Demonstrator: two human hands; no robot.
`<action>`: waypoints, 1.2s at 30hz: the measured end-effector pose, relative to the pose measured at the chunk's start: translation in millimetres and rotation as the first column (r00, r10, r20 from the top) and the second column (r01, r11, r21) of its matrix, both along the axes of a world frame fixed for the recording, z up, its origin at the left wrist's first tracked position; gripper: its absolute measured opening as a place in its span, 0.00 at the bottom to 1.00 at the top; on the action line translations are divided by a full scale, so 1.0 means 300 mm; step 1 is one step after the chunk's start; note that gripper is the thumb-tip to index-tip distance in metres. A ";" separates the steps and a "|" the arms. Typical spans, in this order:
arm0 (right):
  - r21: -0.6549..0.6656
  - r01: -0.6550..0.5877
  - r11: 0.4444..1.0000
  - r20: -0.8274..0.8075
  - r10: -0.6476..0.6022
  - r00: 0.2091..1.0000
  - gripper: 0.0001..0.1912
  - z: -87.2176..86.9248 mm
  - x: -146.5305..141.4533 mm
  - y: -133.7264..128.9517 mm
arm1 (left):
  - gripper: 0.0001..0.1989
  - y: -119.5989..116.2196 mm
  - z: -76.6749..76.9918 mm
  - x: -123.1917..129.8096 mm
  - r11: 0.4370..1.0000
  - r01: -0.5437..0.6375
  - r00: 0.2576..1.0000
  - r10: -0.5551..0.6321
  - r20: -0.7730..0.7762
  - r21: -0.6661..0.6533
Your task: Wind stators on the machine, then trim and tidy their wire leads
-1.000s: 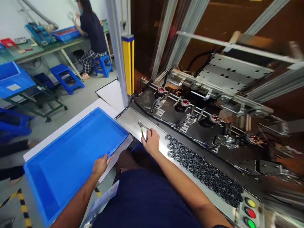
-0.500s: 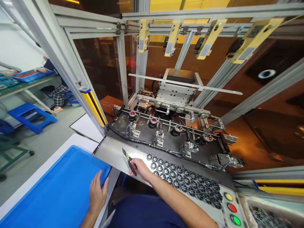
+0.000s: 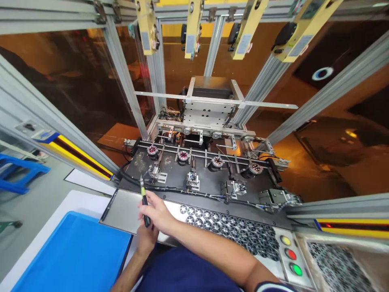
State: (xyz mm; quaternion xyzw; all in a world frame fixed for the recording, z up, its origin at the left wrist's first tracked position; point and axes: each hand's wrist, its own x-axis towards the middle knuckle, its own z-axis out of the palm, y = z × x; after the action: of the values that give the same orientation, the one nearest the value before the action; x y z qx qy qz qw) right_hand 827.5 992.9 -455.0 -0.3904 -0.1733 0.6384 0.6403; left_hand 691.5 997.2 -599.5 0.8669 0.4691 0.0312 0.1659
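My right hand (image 3: 158, 213) is closed round the dark handles of a pair of cutting pliers (image 3: 144, 199), whose narrow jaws point up toward the machine. Just beneath it is my left hand (image 3: 146, 240), its fingers mostly hidden behind the right hand, so I cannot tell what they do. Both are over the left part of a metal shelf (image 3: 121, 209). Rows of small round black-and-silver parts (image 3: 225, 229) lie on this shelf to the right of my hands. Beyond the shelf, round wound parts, such as the one with red coils (image 3: 183, 156), sit on the machine's stations.
A blue tray (image 3: 75, 251) lies at lower left. Yellow, red and green buttons (image 3: 291, 254) end the shelf on the right, beside a lined box (image 3: 337, 263) of metal parts. Metal frame posts and yellow-edged light bars (image 3: 82, 156) flank the opening.
My left hand has left the edge of the blue tray and come under my right hand. The pliers have turned more upright. The view has swung to the right.
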 end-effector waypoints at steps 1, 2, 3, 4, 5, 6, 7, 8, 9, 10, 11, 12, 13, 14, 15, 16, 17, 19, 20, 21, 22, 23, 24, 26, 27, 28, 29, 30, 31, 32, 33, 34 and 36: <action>-0.002 0.047 0.999 -0.001 -0.047 0.999 0.24 0.006 -0.013 0.040 | 0.14 0.007 -0.001 0.003 1.000 0.009 1.000 -0.009 -0.028 -0.012; -0.005 0.090 0.996 -0.002 -0.090 0.996 0.22 0.011 -0.025 0.084 | 0.12 0.012 -0.001 0.007 1.000 0.017 0.999 -0.018 -0.050 -0.023; -0.009 0.128 0.992 -0.006 -0.128 0.992 0.19 0.015 -0.036 0.129 | 0.10 0.016 -0.001 0.012 0.999 0.023 0.997 -0.025 -0.070 -0.032; -0.014 0.161 0.987 -0.012 -0.161 0.987 0.18 0.020 -0.045 0.176 | 0.09 0.020 0.000 0.018 0.999 0.025 0.995 -0.028 -0.091 -0.040; -0.022 0.191 0.981 -0.018 -0.191 0.981 0.17 0.023 -0.053 0.224 | 0.08 0.023 0.002 0.025 0.999 0.023 0.994 -0.028 -0.109 -0.046; -0.033 0.220 0.975 -0.026 -0.221 0.975 0.17 0.025 -0.058 0.273 | 0.09 0.026 0.004 0.033 0.999 0.017 0.992 -0.024 -0.124 -0.050; -0.048 0.247 0.968 -0.033 -0.249 0.968 0.18 0.026 -0.061 0.321 | 0.09 0.028 0.006 0.041 0.999 0.011 0.991 -0.017 -0.132 -0.052; -0.066 0.272 0.960 -0.040 -0.275 0.960 0.19 0.024 -0.061 0.369 | 0.11 0.031 0.008 0.048 0.999 0.004 0.991 -0.011 -0.133 -0.052; -0.085 0.295 0.952 -0.045 -0.299 0.953 0.19 0.020 -0.060 0.414 | 0.12 0.033 0.010 0.054 0.999 -0.003 0.992 -0.003 -0.129 -0.051; -0.105 0.316 0.943 -0.046 -0.322 0.946 0.20 0.013 -0.057 0.456 | 0.12 0.036 0.011 0.058 0.999 -0.010 0.992 0.004 -0.122 -0.050; -0.123 0.338 0.933 -0.046 -0.346 0.937 0.20 0.004 -0.053 0.495 | 0.13 0.039 0.011 0.061 0.999 -0.016 0.993 0.010 -0.114 -0.050; -0.140 0.360 0.923 -0.043 -0.369 0.929 0.20 -0.008 -0.048 0.529 | 0.13 0.042 0.008 0.062 0.999 -0.019 0.994 0.014 -0.107 -0.050; -0.155 0.379 0.912 -0.041 -0.389 0.920 0.20 -0.021 -0.043 0.558 | 0.14 0.046 0.004 0.061 0.998 -0.021 0.995 0.015 -0.103 -0.052; -0.169 0.396 0.902 -0.041 -0.408 0.912 0.20 -0.035 -0.039 0.581 | 0.14 0.050 -0.003 0.059 0.998 -0.019 0.995 0.014 -0.104 -0.055; -0.182 0.410 0.894 -0.043 -0.424 0.905 0.19 -0.049 -0.035 0.599 | 0.15 0.054 -0.010 0.056 0.998 -0.015 0.994 0.009 -0.107 -0.060; -0.193 0.420 0.887 -0.048 -0.436 0.899 0.19 -0.062 -0.032 0.612 | 0.15 0.058 -0.017 0.052 0.998 -0.008 0.994 0.001 -0.113 -0.065; -0.203 0.428 0.881 -0.054 -0.446 0.893 0.18 -0.074 -0.030 0.621 | 0.14 0.061 -0.022 0.048 0.998 0.000 0.993 -0.009 -0.120 -0.070; -0.218 0.440 0.871 -0.066 -0.463 0.884 0.16 -0.092 -0.029 0.632 | 0.13 0.062 -0.028 0.040 0.997 0.019 0.991 -0.028 -0.132 -0.074; -0.223 0.447 0.866 -0.070 -0.471 0.879 0.16 -0.098 -0.030 0.635 | 0.13 0.060 -0.027 0.038 0.997 0.026 0.990 -0.036 -0.136 -0.072; -0.229 0.453 0.862 -0.072 -0.479 0.875 0.17 -0.103 -0.030 0.637 | 0.12 0.056 -0.024 0.036 0.997 0.032 0.990 -0.041 -0.138 -0.069; -0.234 0.458 0.858 -0.072 -0.485 0.872 0.17 -0.106 -0.031 0.639 | 0.12 0.051 -0.020 0.035 0.997 0.036 0.989 -0.045 -0.139 -0.065; -0.240 0.462 0.854 -0.071 -0.490 0.869 0.17 -0.108 -0.030 0.640 | 0.13 0.047 -0.016 0.034 0.997 0.038 0.989 -0.047 -0.138 -0.062; -0.245 0.465 0.850 -0.068 -0.494 0.867 0.17 -0.110 -0.030 0.642 | 0.13 0.044 -0.013 0.033 0.997 0.039 0.989 -0.047 -0.138 -0.060; -0.255 0.469 0.846 -0.062 -0.498 0.865 0.16 -0.112 -0.027 0.645 | 0.13 0.043 -0.016 0.030 0.997 0.036 0.990 -0.045 -0.137 -0.063; -0.258 0.469 0.845 -0.059 -0.498 0.865 0.16 -0.112 -0.025 0.647 | 0.12 0.046 -0.022 0.027 0.997 0.035 0.990 -0.044 -0.137 -0.068; -0.259 0.468 0.845 -0.056 -0.497 0.866 0.16 -0.114 -0.024 0.649 | 0.12 0.051 -0.030 0.024 0.997 0.034 0.990 -0.044 -0.137 -0.075; -0.260 0.467 0.845 -0.053 -0.496 0.867 0.16 -0.115 -0.022 0.650 | 0.12 0.057 -0.040 0.020 0.996 0.034 0.990 -0.045 -0.137 -0.083; -0.260 0.467 0.845 -0.051 -0.495 0.867 0.16 -0.116 -0.021 0.651 | 0.11 0.062 -0.050 0.015 0.995 0.035 0.989 -0.047 -0.137 -0.092; -0.259 0.468 0.845 -0.048 -0.495 0.867 0.17 -0.118 -0.021 0.652 | 0.11 0.067 -0.060 0.011 0.994 0.037 0.989 -0.050 -0.136 -0.100; -0.259 0.470 0.844 -0.045 -0.496 0.867 0.18 -0.120 -0.021 0.653 | 0.10 0.071 -0.070 0.007 0.994 0.038 0.989 -0.053 -0.135 -0.106; -0.258 0.471 0.844 -0.043 -0.497 0.867 0.18 -0.122 -0.021 0.653 | 0.10 0.074 -0.077 0.003 0.993 0.040 0.990 -0.054 -0.134 -0.110; -0.257 0.472 0.843 -0.041 -0.497 0.867 0.19 -0.123 -0.021 0.653 | 0.10 0.075 -0.083 0.000 0.993 0.041 0.990 -0.055 -0.132 -0.111; -0.255 0.471 0.844 -0.039 -0.496 0.868 0.18 -0.125 -0.022 0.650 | 0.10 0.074 -0.089 -0.004 0.993 0.044 0.990 -0.058 -0.128 -0.113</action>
State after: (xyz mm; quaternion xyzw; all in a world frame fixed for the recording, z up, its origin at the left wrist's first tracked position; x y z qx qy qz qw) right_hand 820.8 1188.1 -492.5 -0.4616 0.0416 0.4916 0.7372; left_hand 690.2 1019.2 -626.3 0.8683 0.4576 -0.0557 0.1831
